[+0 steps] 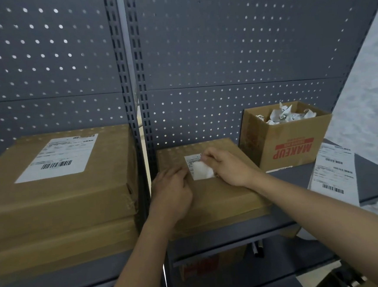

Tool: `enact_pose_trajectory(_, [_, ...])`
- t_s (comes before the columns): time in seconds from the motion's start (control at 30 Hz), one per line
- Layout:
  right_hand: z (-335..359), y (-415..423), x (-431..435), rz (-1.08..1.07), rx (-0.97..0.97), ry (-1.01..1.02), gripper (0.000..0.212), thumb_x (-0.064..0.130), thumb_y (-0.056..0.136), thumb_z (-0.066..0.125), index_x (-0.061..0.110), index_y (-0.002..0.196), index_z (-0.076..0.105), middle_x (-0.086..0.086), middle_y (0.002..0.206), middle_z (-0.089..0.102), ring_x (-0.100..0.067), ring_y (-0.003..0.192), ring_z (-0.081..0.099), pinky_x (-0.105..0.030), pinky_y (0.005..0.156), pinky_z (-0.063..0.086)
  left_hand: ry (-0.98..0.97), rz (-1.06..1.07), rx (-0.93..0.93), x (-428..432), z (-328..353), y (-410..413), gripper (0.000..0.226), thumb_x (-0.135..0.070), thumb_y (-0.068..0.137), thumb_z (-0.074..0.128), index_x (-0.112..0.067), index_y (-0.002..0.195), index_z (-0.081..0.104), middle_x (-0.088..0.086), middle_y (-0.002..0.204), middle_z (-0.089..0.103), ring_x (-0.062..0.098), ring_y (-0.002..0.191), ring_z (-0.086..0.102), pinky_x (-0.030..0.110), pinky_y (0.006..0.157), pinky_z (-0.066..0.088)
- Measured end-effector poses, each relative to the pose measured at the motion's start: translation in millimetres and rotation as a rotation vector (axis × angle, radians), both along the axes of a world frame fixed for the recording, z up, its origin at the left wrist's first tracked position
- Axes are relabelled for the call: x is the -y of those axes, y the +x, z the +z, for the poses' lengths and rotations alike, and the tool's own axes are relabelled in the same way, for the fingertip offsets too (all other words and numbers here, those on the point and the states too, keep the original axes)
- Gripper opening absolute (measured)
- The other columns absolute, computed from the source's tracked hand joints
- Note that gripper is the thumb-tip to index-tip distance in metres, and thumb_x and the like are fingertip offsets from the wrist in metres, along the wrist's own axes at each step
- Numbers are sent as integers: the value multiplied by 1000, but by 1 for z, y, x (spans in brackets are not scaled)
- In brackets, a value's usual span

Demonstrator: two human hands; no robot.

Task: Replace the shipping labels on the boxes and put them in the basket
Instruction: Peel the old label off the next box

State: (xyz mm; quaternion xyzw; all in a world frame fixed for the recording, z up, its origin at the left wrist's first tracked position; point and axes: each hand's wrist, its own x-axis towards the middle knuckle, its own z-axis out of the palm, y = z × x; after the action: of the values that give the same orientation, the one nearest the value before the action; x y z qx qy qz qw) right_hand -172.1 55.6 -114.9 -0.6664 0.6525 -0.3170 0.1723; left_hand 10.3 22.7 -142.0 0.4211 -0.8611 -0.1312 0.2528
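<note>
Cardboard shows dimly on the lower shelf beneath the small box point(221, 197), where another carton point(204, 266) sits in shadow. On the grey shelf point(299, 173) above, the small box lies flat at the front edge with both hands on its top. The left hand point(171, 187) presses down on the box with fairly straight fingers, just left of the white label point(199, 168). The right hand point(228, 169) pinches the label's upper right corner between curled fingers, and that part of the label stands lifted off the cardboard. Left of the small box, past the slotted upright, is a stack of larger boxes point(58, 194) whose top carries a barcode label point(58, 158). Right of it a sheet of printed labels point(332, 172) hangs over the shelf edge. Behind and to the right stands an open box point(290, 144) printed MAKEUP, holding crumpled paper point(287, 114). Grey pegboard point(221, 50) backs everything
</note>
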Motion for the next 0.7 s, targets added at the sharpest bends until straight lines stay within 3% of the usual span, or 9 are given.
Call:
enact_pose_trajectory(0.07, [6, -1, -4, 49, 55, 34, 25, 32, 104, 40, 17, 106, 60, 16, 86, 56, 11, 69, 52, -14, 65, 39, -8, 6, 1, 0, 1, 0, 47, -15, 93, 37, -14, 135, 56, 2, 141, 54, 23, 130, 44, 29, 108, 28])
enact_pose_trajectory(0.13, [7, -4, -6, 107, 28, 116, 32, 44, 100, 44, 25, 120, 60, 20, 98, 59, 13, 84, 53, -10, 74, 40, -10, 9, 9, 0, 1, 0, 49, -18, 92, 34, -15, 135, 57, 2, 139, 55, 23, 129, 45, 30, 106, 29])
enact_pose_trajectory(0.23, [2, -6, -2, 107, -236, 132, 57, 73, 80, 55, 42, 127, 54, 13, 121, 62, -5, 108, 56, -27, 92, 46, -10, 1, 14, -1, 2, 0, 62, -26, 82, 26, -15, 134, 58, 2, 138, 56, 23, 128, 45, 29, 106, 30])
enact_pose_trajectory(0.3, [1, -6, 3, 109, -312, 71, 44, 65, 84, 57, 39, 118, 61, 11, 111, 67, -10, 100, 59, -37, 89, 49, -12, 2, 23, 0, 2, 0, 59, -24, 83, 27, -15, 134, 58, 2, 139, 56, 22, 128, 45, 29, 106, 29])
enact_pose_trajectory(0.37, [4, -5, 6, 131, -274, 68, 24, 50, 91, 59, 32, 105, 67, 8, 97, 68, -11, 88, 60, -41, 83, 49, -10, 4, 19, 1, 0, 0, 48, -18, 91, 34, -15, 134, 57, 2, 139, 56, 23, 128, 45, 31, 107, 29])
enact_pose_trajectory(0.43, [4, -5, 8, 140, -218, 88, 18, 41, 94, 59, 26, 95, 67, 6, 93, 68, -13, 86, 61, -41, 79, 49, -6, 4, 11, 2, 0, 0, 43, -12, 94, 41, -15, 135, 56, 2, 140, 54, 23, 129, 44, 31, 108, 29])
enact_pose_trajectory(0.57, [0, -7, 9, 101, 38, 29, 20, 26, 98, 58, 9, 99, 68, -4, 96, 72, -14, 86, 66, -30, 76, 50, 1, 4, -1, 2, -2, -1, 42, -12, 96, 41, -16, 136, 56, 1, 141, 53, 21, 130, 42, 29, 108, 27])
enact_pose_trajectory(0.7, [0, -6, 9, 48, 170, -11, 19, 18, 99, 56, 2, 95, 66, 6, 79, 68, 2, 62, 61, -18, 57, 45, 10, 8, 23, 3, -3, -1, 44, -14, 96, 41, -17, 137, 54, 1, 143, 51, 23, 132, 41, 32, 111, 28])
